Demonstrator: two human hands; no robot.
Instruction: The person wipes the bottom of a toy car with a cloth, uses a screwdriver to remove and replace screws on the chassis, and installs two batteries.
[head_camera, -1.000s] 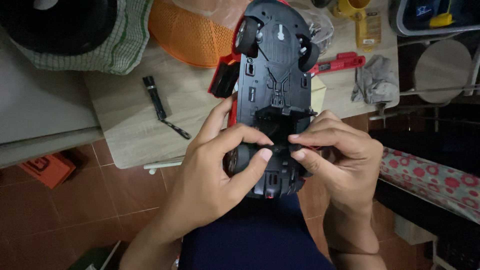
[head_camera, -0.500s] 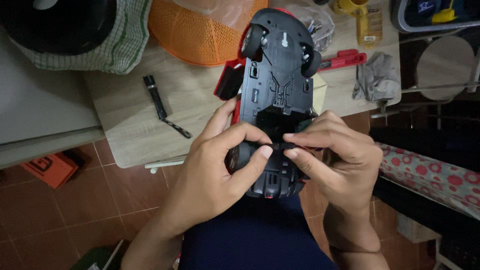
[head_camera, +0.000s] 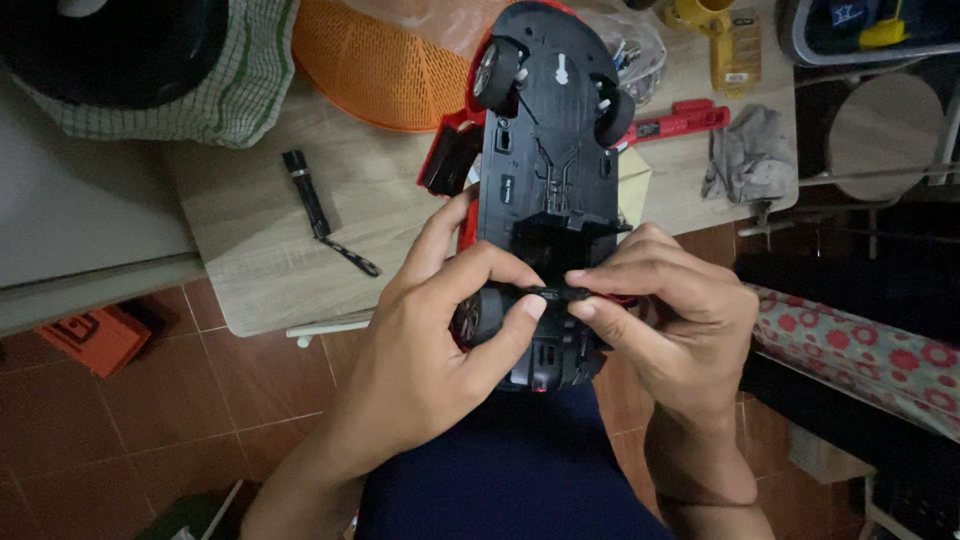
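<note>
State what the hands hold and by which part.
Both the left hand and right hand hold the upturned toy car at its rear, fingertips meeting on the underside.

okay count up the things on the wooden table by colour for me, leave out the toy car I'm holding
Orange: 1, mesh basket
Black: 1, small flashlight
Red: 1, hand tool
Yellow: 1, cup
Grey: 1, crumpled rag
Total: 5

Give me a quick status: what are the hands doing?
Left hand and right hand both gripping upturned toy car, thumbs at its rear underside. Black flashlight on table, clear of hands.
</note>
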